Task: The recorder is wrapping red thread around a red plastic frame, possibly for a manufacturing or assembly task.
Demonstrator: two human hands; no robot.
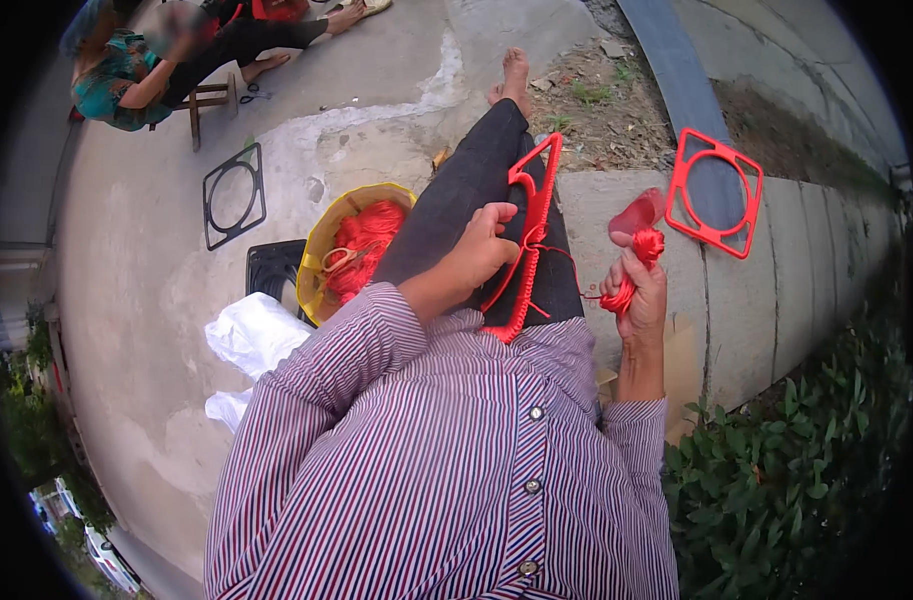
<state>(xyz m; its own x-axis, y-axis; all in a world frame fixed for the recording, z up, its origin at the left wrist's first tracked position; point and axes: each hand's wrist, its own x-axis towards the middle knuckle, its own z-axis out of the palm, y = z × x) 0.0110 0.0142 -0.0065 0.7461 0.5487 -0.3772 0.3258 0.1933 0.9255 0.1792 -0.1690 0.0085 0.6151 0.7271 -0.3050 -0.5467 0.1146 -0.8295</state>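
The red frame (544, 200) sits on my lap, tilted on edge across my dark trousers. Red cord wrapping (522, 298) covers its near side in close turns, and a short cord end sticks out beside it.

My left hand (473, 250) is positioned at the frame's left side, with the fingers bent over it. I cannot tell whether these fingers grip the frame or only rest against it.

My right hand (641, 305) is held clear of the frame, to its right. Its fingers are closed around the red cord bundle (647, 245), which protrudes above and below the fist. A single strand (573, 262) connects the bundle to the frame.

To my left, the yellow basket (308, 262) contains more red cord (376, 222) and a pair of orange-handled scissors (339, 260) (laid on top of the cord). A second red frame (674, 190), with a round opening, is located beyond my right hand.
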